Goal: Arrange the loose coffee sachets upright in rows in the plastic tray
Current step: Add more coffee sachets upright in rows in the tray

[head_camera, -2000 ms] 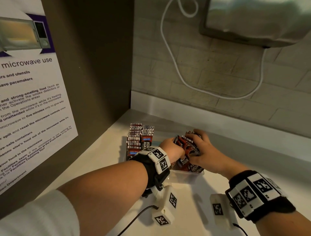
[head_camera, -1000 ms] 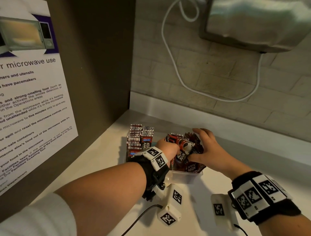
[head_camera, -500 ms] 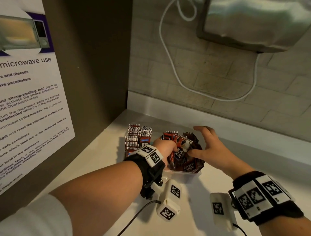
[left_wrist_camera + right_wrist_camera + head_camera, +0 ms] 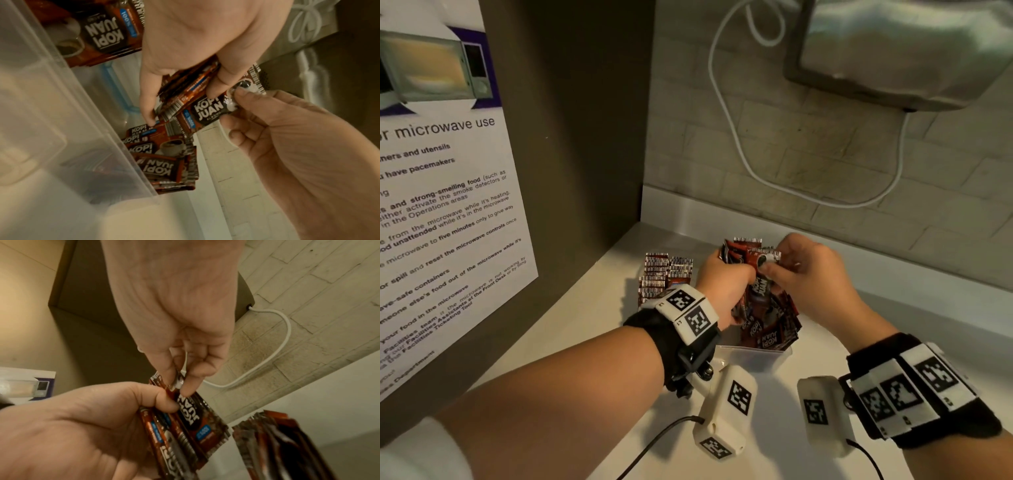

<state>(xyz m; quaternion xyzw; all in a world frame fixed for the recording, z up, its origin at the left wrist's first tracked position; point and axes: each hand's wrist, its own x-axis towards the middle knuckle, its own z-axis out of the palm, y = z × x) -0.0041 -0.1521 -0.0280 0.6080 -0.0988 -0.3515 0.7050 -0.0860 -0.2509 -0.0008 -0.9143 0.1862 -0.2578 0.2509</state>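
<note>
A: Two hands are busy over the counter (image 4: 571, 335), both above the plastic tray (image 4: 753, 356) that sits just in front of the wrists. Why hold everything up off the tray like that?

B: My guess is it's for squaring up. The left hand (image 4: 722, 291) has its fingers curled round a bundle of sachets (image 4: 185, 84), faces together, so they can go in as one upright block. Lifted clear, the edges can be evened before they drop in.

A: And the right hand (image 4: 811, 274)?

B: It pinches a single sachet (image 4: 207, 110) by its top end, thumb against forefinger, and lays it against the outer face of the bundle. I judge it is being added to the pack.

A: Where do the rest lie?

B: To the left of the left hand stands the finished row (image 4: 666, 274), edges up and tightly packed. Below and between the hands, the loose sachets (image 4: 770, 325) lean in a jumble against the tray's near wall.

A: What do the wrist views add?

B: The left wrist view shows the tray's bare clear floor under the bundle and a small stack lying flat near the wall, which the head view hides behind the hands. The right wrist view shows the pinch itself (image 4: 180, 382), fingertips on the sachet's top seam. Only the head view shows the finished row.
</note>
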